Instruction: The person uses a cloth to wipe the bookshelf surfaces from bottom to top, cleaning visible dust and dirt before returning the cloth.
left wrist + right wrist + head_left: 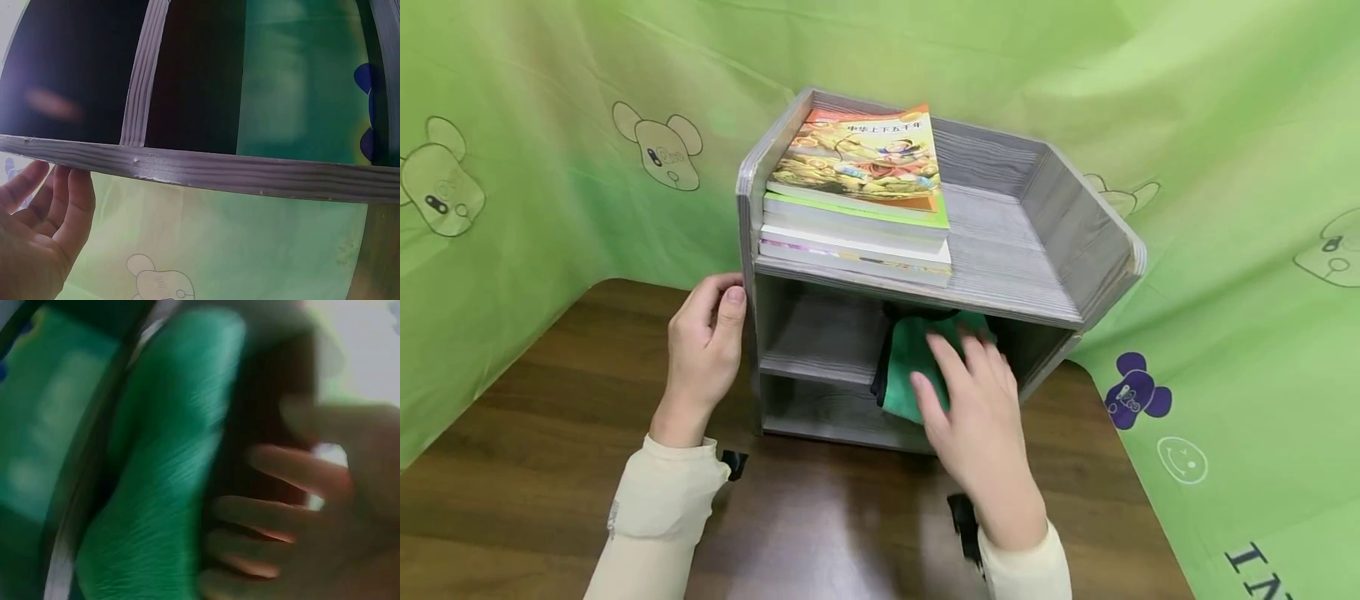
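Note:
A small grey wood-grain shelf [820, 379] stands on the table. My left hand [706, 337] rests its fingertips against the outer left side of it; the left wrist view also has these fingers [78, 209] at the panel's edge. A folded green cloth-like item [913, 367] with black edging lies in the middle compartment at the right, its front hanging over the shelf board. In front of it is my right hand [981, 417], fingers spread and loosely bent, gripping nothing. The blurred right wrist view puts those fingers [262, 512] beside the green fabric; contact is hard to tell.
Several books [861, 179] are stacked on the left of the top shelf, beside its bare right part [992, 242]. The brown wooden table [805, 525] lies beneath. A green printed curtain [580, 75] hangs close behind and at both sides.

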`<move>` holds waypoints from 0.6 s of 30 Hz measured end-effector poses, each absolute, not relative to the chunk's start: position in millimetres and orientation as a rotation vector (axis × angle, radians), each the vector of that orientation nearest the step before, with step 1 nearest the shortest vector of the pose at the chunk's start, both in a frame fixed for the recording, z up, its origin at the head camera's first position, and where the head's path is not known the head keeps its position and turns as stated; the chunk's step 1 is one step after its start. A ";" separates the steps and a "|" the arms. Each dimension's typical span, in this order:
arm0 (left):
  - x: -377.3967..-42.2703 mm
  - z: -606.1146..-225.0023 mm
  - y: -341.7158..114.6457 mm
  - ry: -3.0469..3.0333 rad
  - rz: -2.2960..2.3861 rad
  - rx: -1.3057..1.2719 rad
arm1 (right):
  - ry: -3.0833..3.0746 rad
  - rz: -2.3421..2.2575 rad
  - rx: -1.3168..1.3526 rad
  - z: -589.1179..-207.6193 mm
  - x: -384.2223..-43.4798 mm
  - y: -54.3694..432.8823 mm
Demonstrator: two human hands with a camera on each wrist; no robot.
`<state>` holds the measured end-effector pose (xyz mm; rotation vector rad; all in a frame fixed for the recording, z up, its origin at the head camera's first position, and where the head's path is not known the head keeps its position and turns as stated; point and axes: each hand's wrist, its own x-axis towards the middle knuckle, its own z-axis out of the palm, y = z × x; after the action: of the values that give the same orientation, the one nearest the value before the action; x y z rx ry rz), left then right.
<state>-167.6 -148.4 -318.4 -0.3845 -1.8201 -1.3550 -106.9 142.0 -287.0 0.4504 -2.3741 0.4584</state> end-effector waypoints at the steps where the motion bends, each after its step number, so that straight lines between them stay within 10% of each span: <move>1: -167.8 -318.1 -148.6 -1.825 -1.349 -0.383 | -2.464 0.428 0.449 -287.9 -113.8 141.7; 18: -167.2 -319.4 -148.8 -1.841 -1.352 -0.376 | -2.116 0.675 0.316 -311.9 -128.8 154.7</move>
<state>-167.2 -148.8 -319.4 -0.3763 -1.8406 -1.3524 -128.8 154.7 -311.9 0.3164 -2.1157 0.6746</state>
